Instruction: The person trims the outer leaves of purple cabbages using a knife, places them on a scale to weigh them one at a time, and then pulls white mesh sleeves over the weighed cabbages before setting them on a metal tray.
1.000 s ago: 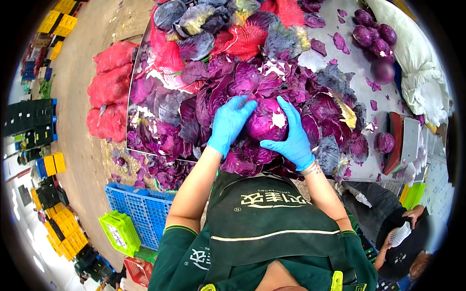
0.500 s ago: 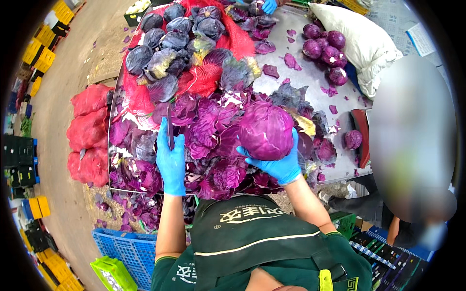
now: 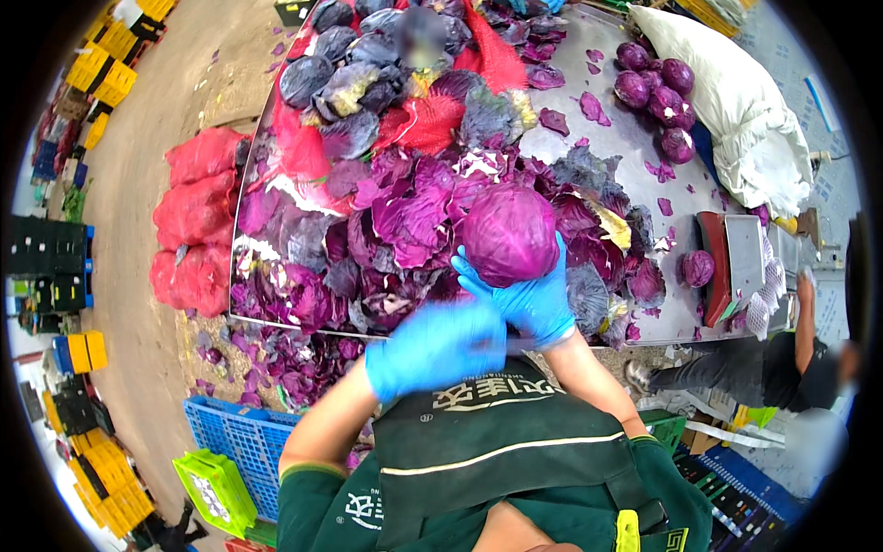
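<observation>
A trimmed red cabbage [image 3: 510, 234] rests in my right hand [image 3: 541, 299], its blue-gloved fingers cupped around the underside. My left hand [image 3: 437, 348], also gloved in blue, is smeared by motion just below and left of the cabbage. It is closed on a knife [image 3: 501, 346], whose blade shows only as a faint grey streak toward my right wrist. Loose purple outer leaves [image 3: 414, 216] lie heaped on the metal table [image 3: 575, 101] beneath and around both hands.
Untrimmed cabbages [image 3: 368, 51] sit on red netting at the far left. Peeled cabbages [image 3: 655, 87] are grouped beside a white sack [image 3: 736, 101]. A scale [image 3: 731, 267] stands at the right, near another person. Red net sacks [image 3: 193, 216] are stacked left of the table.
My left hand has swung right and toward me, from the leaves at the left to beside my right hand. The cabbage stays in my right hand. The view has shifted slightly.
</observation>
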{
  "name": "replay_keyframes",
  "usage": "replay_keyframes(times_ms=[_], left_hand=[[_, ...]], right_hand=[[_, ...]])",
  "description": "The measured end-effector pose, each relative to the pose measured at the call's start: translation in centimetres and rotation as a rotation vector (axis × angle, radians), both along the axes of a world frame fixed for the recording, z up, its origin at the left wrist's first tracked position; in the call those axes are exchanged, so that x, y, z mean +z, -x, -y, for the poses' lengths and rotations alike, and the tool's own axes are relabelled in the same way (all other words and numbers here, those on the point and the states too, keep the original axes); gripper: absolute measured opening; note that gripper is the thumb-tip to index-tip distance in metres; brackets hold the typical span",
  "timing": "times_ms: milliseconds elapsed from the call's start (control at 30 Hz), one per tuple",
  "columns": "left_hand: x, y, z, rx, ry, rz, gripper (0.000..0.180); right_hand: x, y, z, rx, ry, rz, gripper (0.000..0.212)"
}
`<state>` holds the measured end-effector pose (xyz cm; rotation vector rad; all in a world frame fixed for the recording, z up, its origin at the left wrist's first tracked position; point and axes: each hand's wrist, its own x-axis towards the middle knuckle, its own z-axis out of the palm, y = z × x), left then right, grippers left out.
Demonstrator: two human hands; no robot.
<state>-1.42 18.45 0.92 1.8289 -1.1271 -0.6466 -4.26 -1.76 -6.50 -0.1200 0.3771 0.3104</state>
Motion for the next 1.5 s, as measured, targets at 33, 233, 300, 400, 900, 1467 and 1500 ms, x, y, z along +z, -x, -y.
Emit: replay_keyframes(times_ms=[33,233,300,400,900,1467,1500], left_hand=[[0.1,1.8,-1.4,-0.111,0.024,-0.289,0.019],[-1.1,-2.5,-6.8,0.985,-0.241,0.281,0.036],[-0.1,-3.8,-4.3,0.92,0.146,0.019,0.046],[3.1,-2.5,3.1,0.663,0.139,0.397,0.063],[1.3,-6.3,5.9,0.411,0.196,0.79,0.052],[-1.0,-1.2,8.7,0.572,0.265,0.498,0.059],[-1.3,-1.6,8.6,0.562,0.385,0.413,0.047]], right_hand=[[1.9,-0.6,-0.5,0.03,-0.242,0.002,0.086],[2.4,-0.9,0.9,-0.102,-0.437,0.138,0.078],[3.1,-0.8,1.0,-0.092,-0.399,0.205,0.077],[4.6,-0.4,1.5,-0.149,-0.463,0.164,0.087],[5.6,3.2,2.7,-0.258,-0.143,0.035,0.08],[3.6,0.9,4.0,-0.231,0.168,0.413,0.076],[2.6,0.5,4.1,-0.245,-0.061,0.268,0.076]])
